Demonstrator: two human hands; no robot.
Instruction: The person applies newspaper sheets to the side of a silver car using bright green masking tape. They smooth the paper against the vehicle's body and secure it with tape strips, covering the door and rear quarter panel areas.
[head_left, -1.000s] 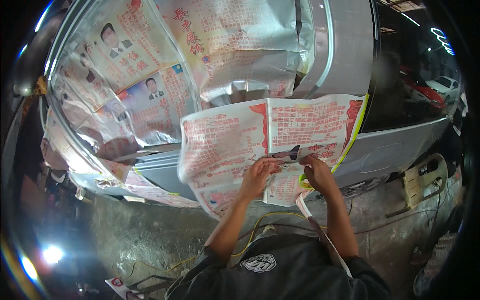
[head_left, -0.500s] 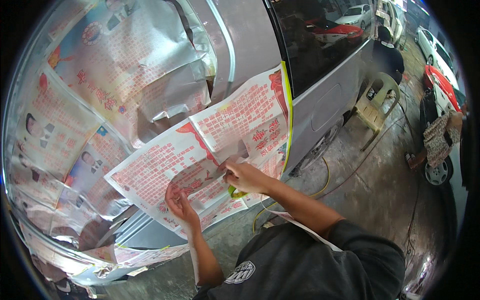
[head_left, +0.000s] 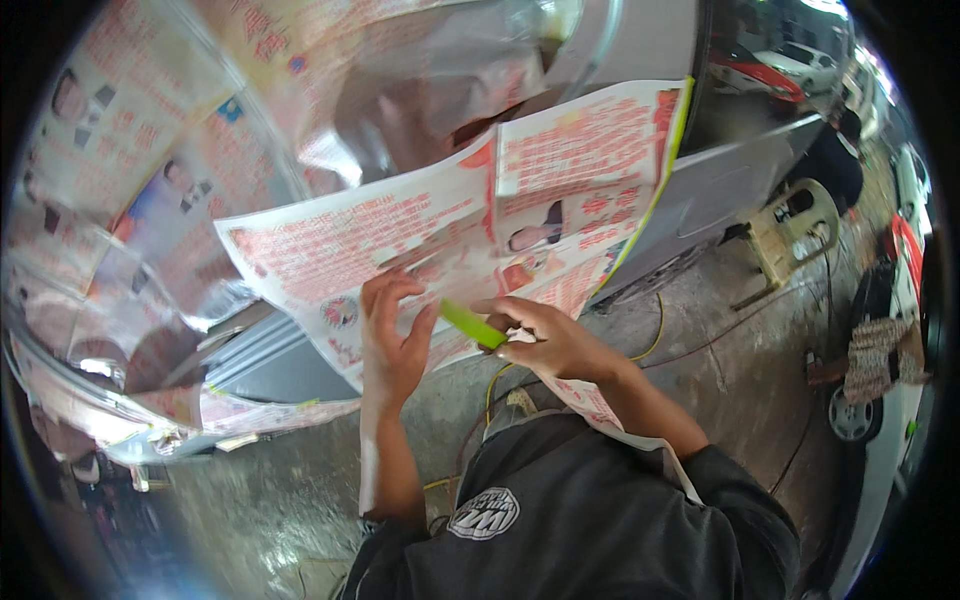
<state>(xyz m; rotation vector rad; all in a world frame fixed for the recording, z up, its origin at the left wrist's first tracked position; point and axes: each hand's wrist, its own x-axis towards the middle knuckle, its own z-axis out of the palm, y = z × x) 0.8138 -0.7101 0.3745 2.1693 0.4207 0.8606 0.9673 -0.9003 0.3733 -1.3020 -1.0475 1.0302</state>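
My right hand is closed around bright yellow-green masking tape, which reaches toward my left thumb; most of the roll is hidden by the fingers. My left hand has its fingers spread beside the tape, over the lower left of a paper sheet. This white sheet with red print hangs across the side of a grey vehicle. A strip of the same green tape fixes its right edge to the bodywork. Another printed paper lies along my right forearm.
More printed sheets cover the vehicle on the left. A beige plastic chair stands at the right, with a person behind it. Hoses run over the wet-looking floor. A white car stands at far right.
My right hand has moved right and down, bringing the green tape up into plain sight. My left hand has risen, its fingers spread. The view has shifted, so the sheet appears higher.
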